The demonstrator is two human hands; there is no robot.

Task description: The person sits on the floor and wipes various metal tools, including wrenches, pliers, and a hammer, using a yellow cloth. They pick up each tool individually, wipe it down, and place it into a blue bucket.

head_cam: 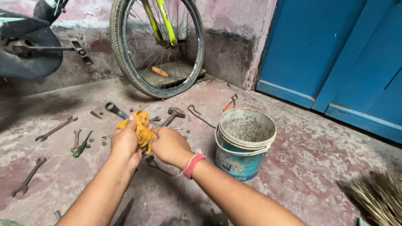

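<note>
Now both fists clenched on crumpled yellow cloth rag [140, 127]: left hand [124, 142], right hand [169, 145]; dusty blue plastic bucket [244, 144] just beside.

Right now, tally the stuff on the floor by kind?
Wrenches: 4
Hammer: 1
Screwdriver: 1
Pliers: 1
Metal hook: 1
Bucket: 1
Total: 9
Not on the floor: yellow rag, held by left hand and right hand.
</note>
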